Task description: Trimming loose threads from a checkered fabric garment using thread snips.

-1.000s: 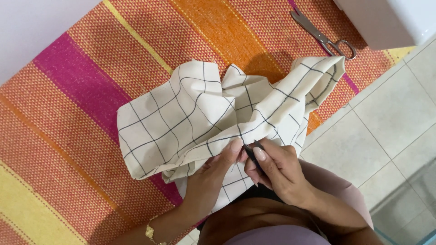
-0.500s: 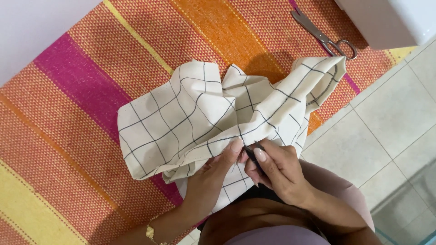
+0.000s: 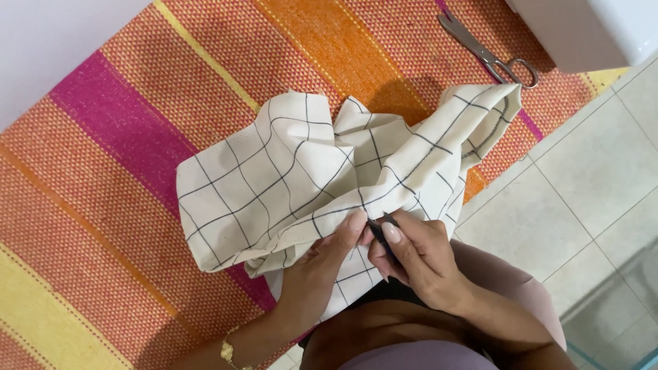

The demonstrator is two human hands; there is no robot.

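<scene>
Your right hand [image 3: 411, 257] grips a small dark tool [image 3: 380, 229] against the cloth [image 3: 295, 178], which your left hand [image 3: 322, 267] pinches just left, its bulk spreading far-left

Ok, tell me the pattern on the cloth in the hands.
Cream cloth with a thin dark grid check, clearest in the head view.

The small dark tool [image 3: 381, 231] pinched in the right hand [image 3: 411, 257] shows only its tip; the fingers [image 3: 392, 234] cover the rest, so its kind cannot be told. Under the left hand [image 3: 322, 264], part of the checked cloth [image 3: 274, 185] is hidden. Far beyond both hands, the white box [image 3: 582, 27] is cut off by the top edge.
</scene>
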